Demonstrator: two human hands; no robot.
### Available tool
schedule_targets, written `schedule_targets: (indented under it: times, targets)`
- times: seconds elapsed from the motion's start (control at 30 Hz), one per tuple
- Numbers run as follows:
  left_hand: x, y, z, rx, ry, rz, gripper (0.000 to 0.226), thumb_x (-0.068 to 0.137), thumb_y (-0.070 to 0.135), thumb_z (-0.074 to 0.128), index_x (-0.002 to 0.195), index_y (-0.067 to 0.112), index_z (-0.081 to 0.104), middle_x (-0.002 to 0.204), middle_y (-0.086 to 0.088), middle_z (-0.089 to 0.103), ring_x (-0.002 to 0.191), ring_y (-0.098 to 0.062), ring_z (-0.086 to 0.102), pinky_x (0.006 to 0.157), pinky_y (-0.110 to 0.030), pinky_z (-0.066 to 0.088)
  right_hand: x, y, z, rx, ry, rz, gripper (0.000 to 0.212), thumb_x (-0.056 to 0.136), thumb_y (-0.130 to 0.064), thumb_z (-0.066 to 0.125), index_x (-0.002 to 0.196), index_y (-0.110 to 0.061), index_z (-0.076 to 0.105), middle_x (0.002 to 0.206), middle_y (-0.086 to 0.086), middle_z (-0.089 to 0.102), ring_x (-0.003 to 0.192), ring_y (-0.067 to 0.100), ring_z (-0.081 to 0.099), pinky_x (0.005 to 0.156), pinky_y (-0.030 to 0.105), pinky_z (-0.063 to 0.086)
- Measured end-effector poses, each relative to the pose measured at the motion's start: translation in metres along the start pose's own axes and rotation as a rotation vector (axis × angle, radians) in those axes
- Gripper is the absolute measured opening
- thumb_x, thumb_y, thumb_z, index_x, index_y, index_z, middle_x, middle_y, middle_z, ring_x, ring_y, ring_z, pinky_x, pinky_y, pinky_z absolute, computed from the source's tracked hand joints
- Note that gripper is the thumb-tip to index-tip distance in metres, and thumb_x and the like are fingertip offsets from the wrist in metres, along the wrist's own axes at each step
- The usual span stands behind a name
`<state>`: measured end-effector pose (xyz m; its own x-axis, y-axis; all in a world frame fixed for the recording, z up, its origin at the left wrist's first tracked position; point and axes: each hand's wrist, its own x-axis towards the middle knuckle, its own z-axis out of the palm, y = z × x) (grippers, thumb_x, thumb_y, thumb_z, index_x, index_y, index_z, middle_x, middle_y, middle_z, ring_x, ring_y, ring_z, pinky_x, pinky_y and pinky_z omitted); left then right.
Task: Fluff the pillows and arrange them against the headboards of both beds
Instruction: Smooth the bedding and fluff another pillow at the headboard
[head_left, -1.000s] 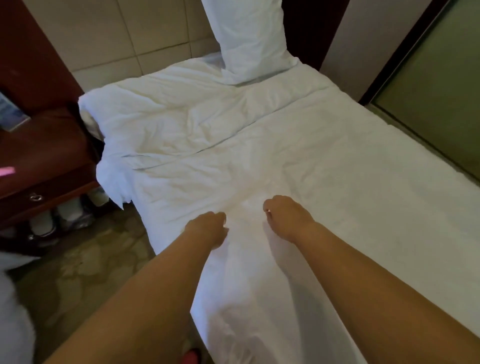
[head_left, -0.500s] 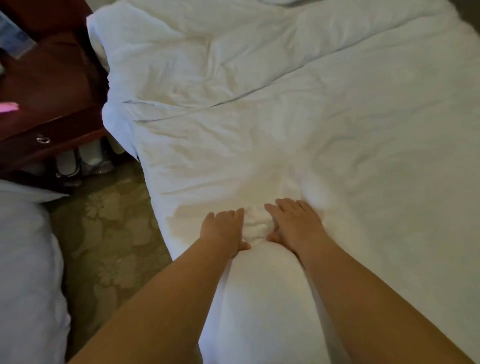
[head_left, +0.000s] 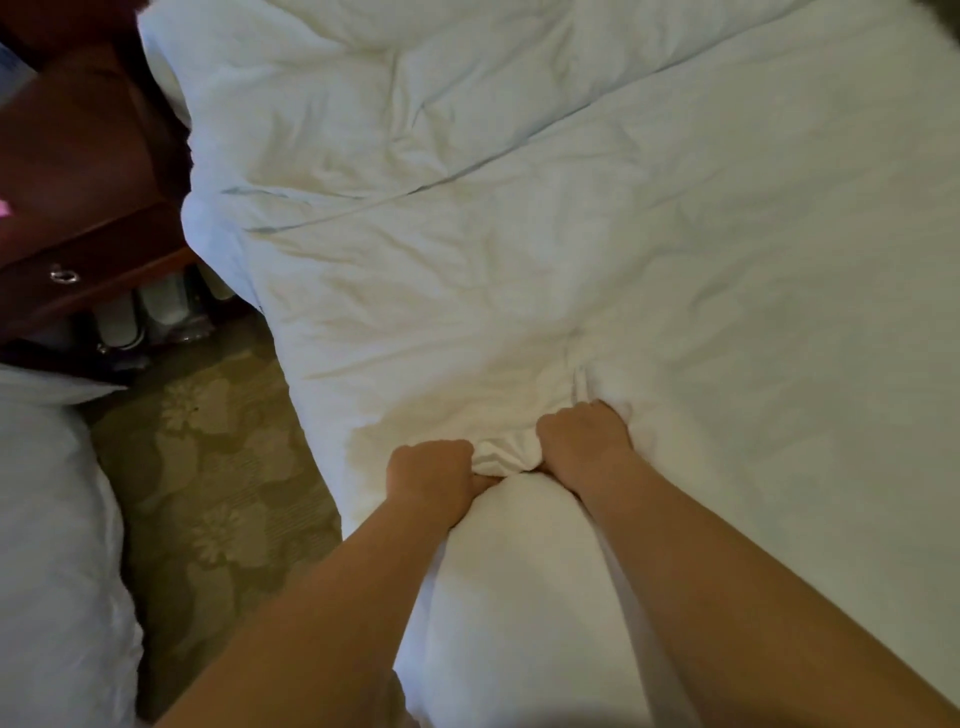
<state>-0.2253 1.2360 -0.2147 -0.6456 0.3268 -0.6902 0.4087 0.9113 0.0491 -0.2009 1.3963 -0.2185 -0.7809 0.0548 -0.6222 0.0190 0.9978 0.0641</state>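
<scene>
The left hand (head_left: 431, 470) and right hand (head_left: 584, 441) both clench the bunched end of what seems the pillow (head_left: 519, 571); fluffing next needs a lift and shake.

The floor strip (head_left: 208, 467) between the bed (head_left: 597, 234) and the other bed (head_left: 47, 519) is open for passing, but the nightstand (head_left: 88, 208) closes its far end, with perhaps slippers (head_left: 148, 312) standing under it.

A dark reddish wooden nightstand (head_left: 78, 171) stands at ten o'clock, its drawer (head_left: 111, 265) carrying a metal ring pull (head_left: 63, 274); olive floral-patterned carpet (head_left: 208, 467) lies at eight o'clock.
</scene>
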Motion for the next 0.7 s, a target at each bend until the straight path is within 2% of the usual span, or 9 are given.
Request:
schedule_targets:
  times: [0.13, 0.2, 0.3, 0.37, 0.47, 0.6, 0.7]
  targets:
    - [-0.037, 0.010, -0.028, -0.049, 0.157, 0.040, 0.036, 0.094, 0.058, 0.034, 0.090, 0.028, 0.054, 0.102, 0.003, 0.067, 0.099, -0.019, 0.062, 0.080, -0.030, 0.036, -0.044, 0.003, -0.035, 0.029, -0.006, 0.118, 0.028, 0.096, -0.019, 0.042, 0.107, -0.024, 0.067, 0.114, -0.005, 0.066, 0.111, 0.018, 0.058, 0.097, 0.038, 0.031]
    - [-0.050, 0.017, -0.054, -0.080, 0.214, 0.095, 0.032, 0.094, 0.054, 0.037, 0.092, 0.028, 0.055, 0.105, 0.004, 0.066, 0.101, -0.020, 0.061, 0.082, -0.031, 0.038, -0.068, 0.013, -0.057, 0.041, 0.026, 0.160, 0.027, 0.097, -0.021, 0.042, 0.111, -0.022, 0.065, 0.117, -0.003, 0.065, 0.114, 0.019, 0.058, 0.096, 0.035, 0.034]
    - [-0.072, 0.034, -0.109, -0.103, 0.344, 0.206, 0.032, 0.093, 0.054, 0.041, 0.098, 0.026, 0.057, 0.109, 0.002, 0.065, 0.105, -0.021, 0.059, 0.087, -0.034, 0.040, -0.106, 0.037, -0.102, 0.044, 0.105, 0.254, 0.023, 0.094, -0.027, 0.048, 0.111, -0.023, 0.064, 0.114, -0.002, 0.066, 0.108, 0.021, 0.061, 0.091, 0.033, 0.038]
    - [-0.093, 0.048, -0.158, -0.108, 0.472, 0.290, 0.033, 0.090, 0.057, 0.046, 0.093, 0.025, 0.057, 0.106, 0.000, 0.065, 0.103, -0.023, 0.060, 0.084, -0.034, 0.040, -0.136, 0.055, -0.143, 0.071, 0.189, 0.343, 0.023, 0.094, -0.033, 0.049, 0.110, -0.025, 0.064, 0.113, -0.004, 0.066, 0.108, 0.020, 0.061, 0.093, 0.035, 0.038]
    - [-0.139, 0.060, -0.237, -0.085, 0.689, 0.421, 0.039, 0.084, 0.063, 0.052, 0.079, 0.025, 0.051, 0.095, -0.002, 0.067, 0.093, -0.026, 0.062, 0.073, -0.032, 0.037, -0.194, 0.070, -0.213, 0.091, 0.353, 0.446, 0.023, 0.096, -0.032, 0.046, 0.106, -0.023, 0.065, 0.113, -0.001, 0.066, 0.107, 0.022, 0.060, 0.095, 0.037, 0.038]
    - [-0.212, 0.042, -0.322, -0.065, 0.979, 0.521, 0.034, 0.090, 0.055, 0.047, 0.084, 0.023, 0.060, 0.088, -0.001, 0.066, 0.090, -0.026, 0.063, 0.071, -0.031, 0.039, -0.270, 0.056, -0.302, 0.079, 0.601, 0.500, 0.026, 0.098, -0.028, 0.041, 0.113, -0.020, 0.062, 0.119, 0.003, 0.063, 0.112, 0.025, 0.058, 0.098, 0.040, 0.038]
    - [-0.262, 0.009, -0.367, -0.019, 1.114, 0.580, 0.032, 0.092, 0.048, 0.047, 0.086, 0.021, 0.062, 0.085, 0.000, 0.064, 0.091, -0.022, 0.063, 0.068, -0.026, 0.031, -0.308, 0.028, -0.345, -0.054, 0.805, 0.497, 0.021, 0.096, -0.022, 0.044, 0.110, -0.020, 0.060, 0.114, 0.001, 0.065, 0.105, 0.025, 0.062, 0.087, 0.036, 0.039]
